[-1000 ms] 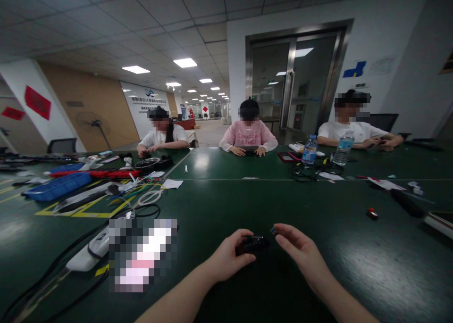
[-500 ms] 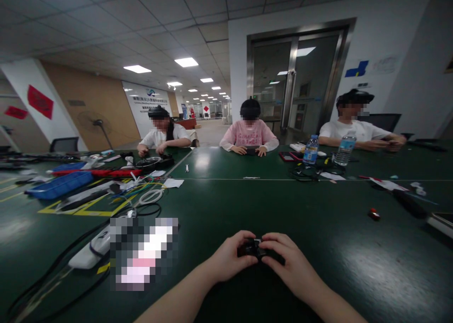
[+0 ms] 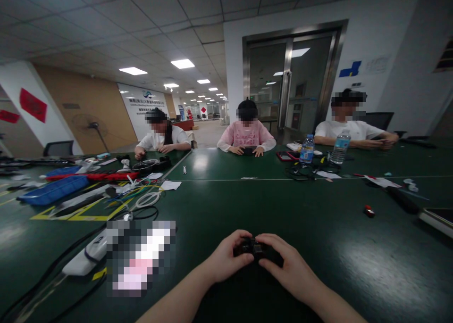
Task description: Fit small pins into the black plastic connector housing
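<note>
Your left hand and right hand meet around a small device on the table. A power strip lies left; two bottles stand far behind, right.

Both hands, left and right, meet fingertip to fingertip, seemingly curled closed.

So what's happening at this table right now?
A person seated at a dark green table holds a small black part between both hands: the left hand and the right hand are closed on it from either side, just above the table. Across the table three other people sit, each with hands on small items. A blue tray, cables and a white power strip lie to the left.
</note>
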Demonstrator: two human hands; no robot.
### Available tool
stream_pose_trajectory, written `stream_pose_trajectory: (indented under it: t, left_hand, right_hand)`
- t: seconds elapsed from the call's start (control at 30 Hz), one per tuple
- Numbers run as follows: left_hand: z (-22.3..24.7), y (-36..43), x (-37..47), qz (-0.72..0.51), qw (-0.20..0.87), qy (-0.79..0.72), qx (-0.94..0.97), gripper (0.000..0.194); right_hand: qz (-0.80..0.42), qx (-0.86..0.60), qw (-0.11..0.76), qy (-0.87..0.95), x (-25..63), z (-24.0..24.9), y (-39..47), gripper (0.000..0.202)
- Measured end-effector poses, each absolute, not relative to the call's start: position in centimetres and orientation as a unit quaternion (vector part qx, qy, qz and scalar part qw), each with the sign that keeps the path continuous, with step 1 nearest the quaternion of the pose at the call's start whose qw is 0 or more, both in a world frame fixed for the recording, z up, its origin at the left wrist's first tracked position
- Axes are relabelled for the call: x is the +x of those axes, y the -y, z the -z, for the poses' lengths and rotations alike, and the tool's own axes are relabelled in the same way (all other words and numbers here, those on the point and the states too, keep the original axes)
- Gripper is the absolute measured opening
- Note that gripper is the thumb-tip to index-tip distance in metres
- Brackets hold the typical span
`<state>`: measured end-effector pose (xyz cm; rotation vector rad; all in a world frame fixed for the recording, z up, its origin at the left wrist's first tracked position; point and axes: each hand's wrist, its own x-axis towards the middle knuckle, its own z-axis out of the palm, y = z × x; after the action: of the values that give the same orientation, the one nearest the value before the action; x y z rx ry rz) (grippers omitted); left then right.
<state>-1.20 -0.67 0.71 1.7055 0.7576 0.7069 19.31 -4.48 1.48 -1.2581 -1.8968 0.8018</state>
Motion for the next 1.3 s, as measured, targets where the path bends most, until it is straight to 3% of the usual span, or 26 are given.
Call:
stream_pose_trajectory:
  t: [0.27, 0.47, 0.63, 1.03, 1.3]
  left_hand:
    - [-0.09, 0.09, -1.59, -0.321, 0.532, -0.311, 0.719, 0.042]
    - [0.01, 0.04, -1.57, -0.319, 0.554, -0.313, 0.703, 0.053]
    - [-0.22, 0.08, -1.47, -0.313, 0.551, -0.321, 0.703, 0.044]
    - [-0.34, 0.12, -1.41, -0.315, 0.578, -0.314, 0.684, 0.055]
    - [-0.27, 0.0, -1.4, -0.311, 0.572, -0.314, 0.691, 0.044]
  right_hand:
    - [-0.328, -0.498, 0.374, 0.711, 19.49, -0.81, 3.95, 0.036]
    - [-0.316, -0.488, 0.388, 0.715, 19.44, -0.8, 3.98, 0.027]
    - [-0.318, -0.484, 0.371, 0.726, 19.52, -1.13, 4.15, 0.018]
    - [-0.299, -0.479, 0.396, 0.724, 19.63, -0.57, 3.86, 0.029]
    - [-0.306, -0.475, 0.385, 0.73, 19.65, -0.77, 3.9, 0.021]
